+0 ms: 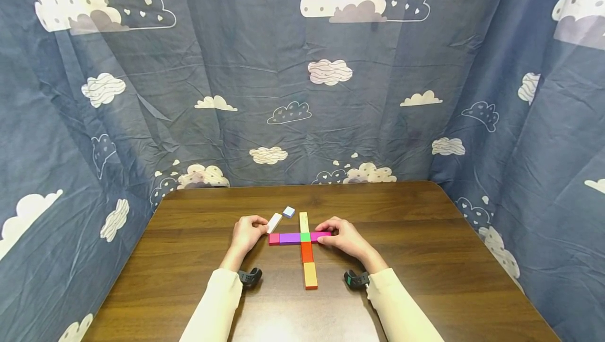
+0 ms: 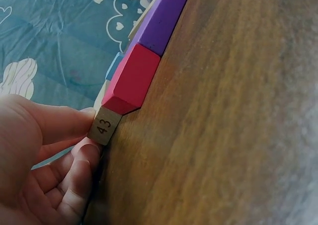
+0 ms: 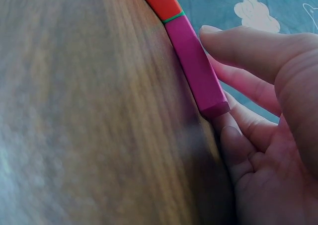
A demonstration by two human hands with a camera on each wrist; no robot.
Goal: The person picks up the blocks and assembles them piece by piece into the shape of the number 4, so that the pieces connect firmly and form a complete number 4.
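Observation:
In the head view my left hand (image 1: pixel 247 232) pinches the near end of a white block (image 1: pixel 274 222) between thumb and fingers. The left wrist view shows that end marked 43, close against the pinkish-red block (image 1: pixel 274 239). My right hand (image 1: pixel 345 236) has thumb and fingers around the magenta block (image 1: pixel 323 237). A cross of blocks lies flat between the hands: a purple block (image 1: pixel 290 238), a green block (image 1: pixel 305 237) at the crossing, a cream block (image 1: pixel 303 221) beyond it, then a red block (image 1: pixel 307 251) and an orange block (image 1: pixel 310 275) toward me.
A small light-blue block (image 1: pixel 289 211) lies apart, just beyond the white block. All blocks rest on a brown wooden table (image 1: pixel 402 210). A dark blue curtain (image 1: pixel 264 79) with cloud prints hangs behind the table and at both sides.

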